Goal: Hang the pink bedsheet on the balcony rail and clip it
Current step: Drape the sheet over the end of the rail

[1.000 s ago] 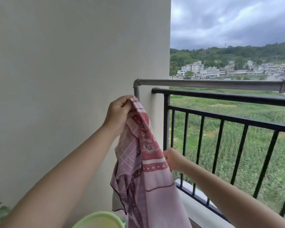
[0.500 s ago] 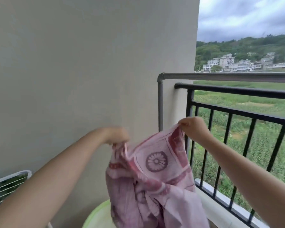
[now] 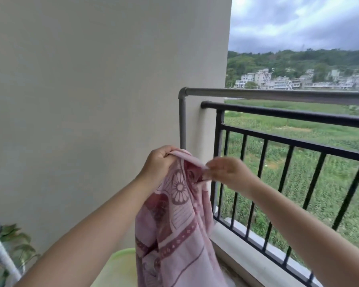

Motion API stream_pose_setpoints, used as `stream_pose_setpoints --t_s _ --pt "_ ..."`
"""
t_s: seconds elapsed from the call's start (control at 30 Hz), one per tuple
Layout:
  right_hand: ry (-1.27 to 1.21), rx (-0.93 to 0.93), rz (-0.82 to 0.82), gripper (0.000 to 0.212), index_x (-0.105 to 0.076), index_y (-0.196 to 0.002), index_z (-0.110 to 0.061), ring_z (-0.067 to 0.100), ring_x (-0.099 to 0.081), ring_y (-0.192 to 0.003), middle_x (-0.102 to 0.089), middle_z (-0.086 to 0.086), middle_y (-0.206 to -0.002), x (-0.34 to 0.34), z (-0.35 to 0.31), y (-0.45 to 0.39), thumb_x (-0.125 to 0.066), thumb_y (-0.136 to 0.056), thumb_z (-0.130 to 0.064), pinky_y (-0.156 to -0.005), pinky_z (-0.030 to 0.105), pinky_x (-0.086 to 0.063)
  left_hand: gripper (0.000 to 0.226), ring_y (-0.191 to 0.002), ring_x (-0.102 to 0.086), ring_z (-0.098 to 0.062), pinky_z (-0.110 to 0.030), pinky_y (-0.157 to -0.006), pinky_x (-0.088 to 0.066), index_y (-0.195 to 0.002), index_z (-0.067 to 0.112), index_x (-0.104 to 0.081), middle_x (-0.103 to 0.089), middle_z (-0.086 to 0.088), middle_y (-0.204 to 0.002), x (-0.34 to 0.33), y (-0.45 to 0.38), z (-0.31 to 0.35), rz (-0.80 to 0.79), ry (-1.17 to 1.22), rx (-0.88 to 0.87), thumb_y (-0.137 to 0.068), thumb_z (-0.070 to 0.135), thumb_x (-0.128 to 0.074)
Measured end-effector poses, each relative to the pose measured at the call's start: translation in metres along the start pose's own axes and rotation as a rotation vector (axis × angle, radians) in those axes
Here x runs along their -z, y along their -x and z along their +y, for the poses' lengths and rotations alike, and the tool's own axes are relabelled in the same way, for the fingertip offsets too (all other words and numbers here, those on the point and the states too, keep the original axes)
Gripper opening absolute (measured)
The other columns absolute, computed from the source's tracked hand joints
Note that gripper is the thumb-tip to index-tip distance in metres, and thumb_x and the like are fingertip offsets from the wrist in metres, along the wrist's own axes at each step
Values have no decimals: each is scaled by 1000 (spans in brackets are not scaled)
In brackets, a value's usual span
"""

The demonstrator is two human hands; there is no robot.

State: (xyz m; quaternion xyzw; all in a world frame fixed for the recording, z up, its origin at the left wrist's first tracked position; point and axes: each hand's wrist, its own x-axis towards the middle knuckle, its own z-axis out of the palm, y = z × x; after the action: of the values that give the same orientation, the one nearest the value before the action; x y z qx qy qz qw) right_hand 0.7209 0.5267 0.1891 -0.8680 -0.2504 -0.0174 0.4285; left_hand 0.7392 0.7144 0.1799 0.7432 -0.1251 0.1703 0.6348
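The pink bedsheet (image 3: 180, 220), patterned with dark red bands and a flower motif, hangs bunched in front of me. My left hand (image 3: 160, 162) grips its top edge at about chest height. My right hand (image 3: 226, 172), blurred, pinches the same edge a short way to the right. The grey balcony rail (image 3: 278, 94) runs horizontally above and behind both hands, with a grey post at its left end. A black railing (image 3: 288, 116) with vertical bars stands just beyond it. No clip is in view.
A plain wall (image 3: 91, 100) fills the left half. A light green basin (image 3: 122, 264) sits below the sheet. A white wire rack (image 3: 0, 257) and a leafy plant (image 3: 15, 241) are at the lower left. A low concrete kerb (image 3: 247, 251) runs under the railing.
My hands have come close together along the sheet's top edge and risen a little. The spread cloth has gathered into a hanging bunch.
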Motion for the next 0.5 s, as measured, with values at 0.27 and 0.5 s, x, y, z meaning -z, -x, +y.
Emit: stream_pose_setpoints --t_s 0.27,0.5 --pt "190 -56 -403 51 -38 -133 -13 15 -53 -107 -51 6 -129 -82 57 -27 -56 -86 -9 -89 12 -41 18 -31 -26 -10 -13 -36 -20 -30 15 -36 -30 4 -31 24 -2 43 55 462 110 -47 10 -32" --pt "418 -70 -259 24 -67 -98 -4 23 -61 -86 -68 20 -100 -142 75 -57 -50 -86 -16 -68 27 -38 22 -29 -28 -9 -11 -34 -22 -27 15 -38 -31 3 -30 61 12 45 -30 461 136 -45 14 -26"
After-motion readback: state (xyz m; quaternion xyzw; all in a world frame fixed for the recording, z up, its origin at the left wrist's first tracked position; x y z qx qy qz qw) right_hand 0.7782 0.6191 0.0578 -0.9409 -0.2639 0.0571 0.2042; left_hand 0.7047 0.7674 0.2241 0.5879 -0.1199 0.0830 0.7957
